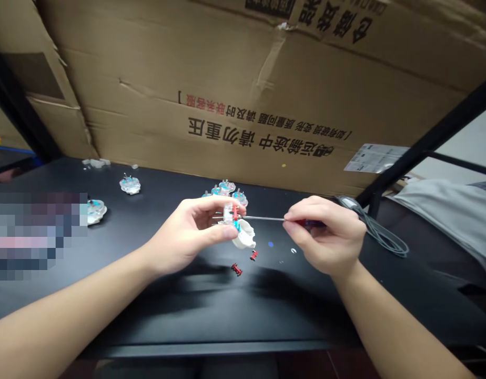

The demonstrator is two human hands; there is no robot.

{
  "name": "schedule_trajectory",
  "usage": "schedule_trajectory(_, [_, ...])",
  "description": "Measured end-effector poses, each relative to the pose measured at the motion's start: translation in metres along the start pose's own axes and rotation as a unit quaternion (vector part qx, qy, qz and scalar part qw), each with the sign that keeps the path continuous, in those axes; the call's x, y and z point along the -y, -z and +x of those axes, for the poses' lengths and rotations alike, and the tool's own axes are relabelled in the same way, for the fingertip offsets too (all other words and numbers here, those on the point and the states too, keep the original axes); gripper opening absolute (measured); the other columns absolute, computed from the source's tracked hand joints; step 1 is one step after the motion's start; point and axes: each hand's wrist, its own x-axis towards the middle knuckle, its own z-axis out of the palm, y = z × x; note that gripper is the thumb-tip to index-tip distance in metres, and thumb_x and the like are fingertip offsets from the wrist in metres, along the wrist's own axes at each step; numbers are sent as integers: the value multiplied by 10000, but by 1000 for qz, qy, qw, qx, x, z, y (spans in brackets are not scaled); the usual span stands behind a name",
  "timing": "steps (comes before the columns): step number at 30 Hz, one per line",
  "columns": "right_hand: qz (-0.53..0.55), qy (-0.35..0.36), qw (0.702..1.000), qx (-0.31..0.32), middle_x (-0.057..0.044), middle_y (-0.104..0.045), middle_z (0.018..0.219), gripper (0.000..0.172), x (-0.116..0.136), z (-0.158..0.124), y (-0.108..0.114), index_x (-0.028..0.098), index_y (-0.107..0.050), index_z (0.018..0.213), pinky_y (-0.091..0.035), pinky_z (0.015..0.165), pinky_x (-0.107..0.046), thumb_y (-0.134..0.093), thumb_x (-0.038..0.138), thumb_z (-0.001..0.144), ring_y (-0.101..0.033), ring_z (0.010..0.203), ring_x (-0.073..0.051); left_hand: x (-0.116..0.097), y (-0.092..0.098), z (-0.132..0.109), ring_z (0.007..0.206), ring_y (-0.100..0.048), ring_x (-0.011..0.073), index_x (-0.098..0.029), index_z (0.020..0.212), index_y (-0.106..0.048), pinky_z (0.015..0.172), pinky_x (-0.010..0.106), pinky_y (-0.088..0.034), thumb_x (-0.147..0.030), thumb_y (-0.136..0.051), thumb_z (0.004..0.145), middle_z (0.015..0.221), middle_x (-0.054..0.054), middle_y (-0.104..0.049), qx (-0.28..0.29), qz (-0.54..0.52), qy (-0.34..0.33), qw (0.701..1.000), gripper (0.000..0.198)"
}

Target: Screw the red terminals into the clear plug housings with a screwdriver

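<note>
My left hand (195,229) is closed around a small clear plastic plug part (228,215) with metal pins, pinched between thumb and fingers. On its right side sits a red piece (235,211). A white rounded shell (246,235) shows just below it; whether it is joined to the plug part I cannot tell. My right hand (327,229) grips a screwdriver (262,218) by its dark handle, mostly covered by the fingers. The thin metal shaft points left, its tip at the red piece. Two loose red pieces (236,269) lie on the table below the hands.
Several similar clear plug parts (227,186) stand behind my left hand; others (130,184) are farther left. A blue bit (270,244) and a small white clip (293,251) lie near my right hand. A coiled grey cable (387,237) is at right. Cardboard (156,126) walls the back.
</note>
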Motion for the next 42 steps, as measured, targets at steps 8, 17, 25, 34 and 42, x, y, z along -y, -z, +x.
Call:
schedule_trajectory(8, [-3,-3,1000,8,-1,-683,709,195,1,0,-1,221,-692,816,-497,561,-277,-675,35,758,-616,614,-139,1,-1,0,905,-685,163,-225,1012,-781,830,236,-555,-251,-842,757,1011,31,-743,4,10,-1,1000,263])
schedule_trajectory(17, [-4,-14,1000,-19,4,-668,684,192,5,-1,-2,217,-688,799,-465,526,-274,-663,31,754,-601,599,-136,3,-1,-1,916,-706,193,-222,1035,-774,856,289,-569,-273,-826,777,1058,50,-745,8,-3,11,1000,268])
schedule_trajectory(25, [-12,-6,1000,-9,0,-680,694,194,3,-1,-1,234,-704,798,-497,542,-293,-685,48,746,-613,588,-148,2,-1,-2,902,-711,215,-204,1028,-775,851,318,-561,-320,-820,780,1063,70,-749,8,2,20,1000,278])
schedule_trajectory(34, [-39,6,999,-18,-8,-686,702,192,2,-2,-1,249,-709,808,-505,528,-301,-695,69,743,-616,581,-158,4,-1,-2,982,-689,223,-202,1026,-778,892,306,-524,-365,-789,812,1152,86,-738,1,6,15,1000,269])
schedule_trajectory(42, [-34,12,999,-17,-4,-674,705,217,2,-3,-2,239,-698,821,-495,538,-298,-698,44,725,-610,595,-154,7,0,-3,1072,-671,247,-210,1061,-759,875,291,-512,-372,-741,864,1152,84,-733,10,1,15,1000,256])
